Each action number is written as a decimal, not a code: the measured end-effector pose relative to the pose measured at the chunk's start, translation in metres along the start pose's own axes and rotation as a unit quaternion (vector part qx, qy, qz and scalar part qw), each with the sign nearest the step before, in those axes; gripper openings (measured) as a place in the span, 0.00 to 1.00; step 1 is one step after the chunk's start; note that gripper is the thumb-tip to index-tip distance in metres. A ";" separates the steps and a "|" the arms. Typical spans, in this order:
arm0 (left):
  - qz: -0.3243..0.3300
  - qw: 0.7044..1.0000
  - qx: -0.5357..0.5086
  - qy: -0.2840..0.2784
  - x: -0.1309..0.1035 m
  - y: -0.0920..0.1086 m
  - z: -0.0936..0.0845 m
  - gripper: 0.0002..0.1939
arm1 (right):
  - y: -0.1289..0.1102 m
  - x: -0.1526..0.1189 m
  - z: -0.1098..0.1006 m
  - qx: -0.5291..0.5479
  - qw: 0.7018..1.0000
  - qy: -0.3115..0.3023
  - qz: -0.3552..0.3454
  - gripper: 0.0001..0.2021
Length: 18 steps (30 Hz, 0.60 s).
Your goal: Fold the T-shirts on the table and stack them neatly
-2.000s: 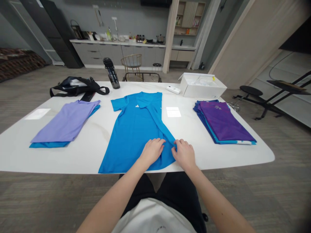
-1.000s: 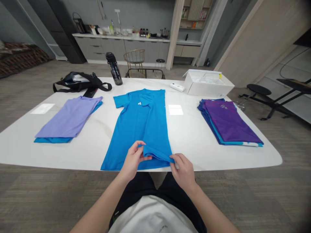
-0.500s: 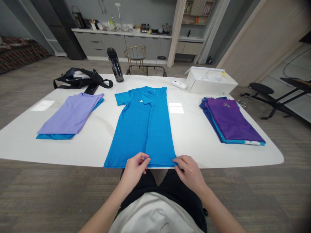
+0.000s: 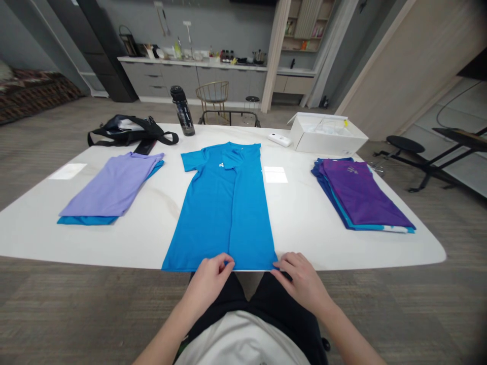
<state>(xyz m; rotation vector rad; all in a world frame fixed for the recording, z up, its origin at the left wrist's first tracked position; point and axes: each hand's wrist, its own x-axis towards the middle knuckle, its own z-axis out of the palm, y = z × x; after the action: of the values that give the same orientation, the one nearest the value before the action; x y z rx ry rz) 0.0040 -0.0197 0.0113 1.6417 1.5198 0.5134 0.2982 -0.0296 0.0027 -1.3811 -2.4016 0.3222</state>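
A blue T-shirt (image 4: 213, 213) lies on the white table (image 4: 308, 248), its right side folded over toward the middle and its hem along the front edge. My left hand (image 4: 213, 271) pinches the hem at the folded-over edge, near the middle. At the hem's right corner, the fingertips of my right hand (image 4: 294, 274) are closed on the fabric. Left of the shirt lies a folded lavender garment (image 4: 110, 187) on top of a blue one. On the right, a folded purple garment (image 4: 361, 195) tops a stack of blue ones.
At the back left are a black bag (image 4: 129, 131), a phone (image 4: 145, 147) and a dark bottle (image 4: 183, 112). A white box (image 4: 327, 136) and a small white device (image 4: 279, 139) stand at the back right. A chair (image 4: 213, 94) is beyond the table.
The view has tilted up slightly, so the table and shirt sit lower in the picture. Both hands remain at the hem, and the shirt's fold looks the same.
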 end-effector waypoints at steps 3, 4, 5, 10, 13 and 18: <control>0.085 0.986 0.133 0.049 0.003 0.005 -0.006 0.13 | 0.003 0.009 -0.003 0.019 1.000 0.009 0.013 0.10; 0.119 0.976 0.167 0.072 0.006 0.007 -0.007 0.13 | 0.004 0.014 -0.004 0.022 0.999 0.017 0.019 0.10; 0.155 0.963 0.200 0.090 0.010 0.007 -0.007 0.13 | 0.005 0.019 -0.003 0.021 0.999 0.025 0.024 0.10; 0.262 0.909 0.318 0.058 0.023 0.008 -0.002 0.13 | 0.007 0.041 0.001 -0.003 1.000 0.000 0.017 0.09; 0.268 0.909 0.319 0.016 0.016 0.005 -0.002 0.11 | 0.008 0.041 0.004 0.001 1.000 -0.029 0.012 0.08; 0.265 0.930 0.253 0.012 0.017 0.006 -0.016 0.12 | 0.014 0.052 -0.001 0.021 0.999 -0.032 0.021 0.09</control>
<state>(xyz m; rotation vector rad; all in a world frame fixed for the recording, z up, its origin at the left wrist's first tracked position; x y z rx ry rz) -0.0010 0.0018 0.0216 2.4857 1.2753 0.4395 0.2861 0.0222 0.0082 -1.4249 -2.4056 0.4324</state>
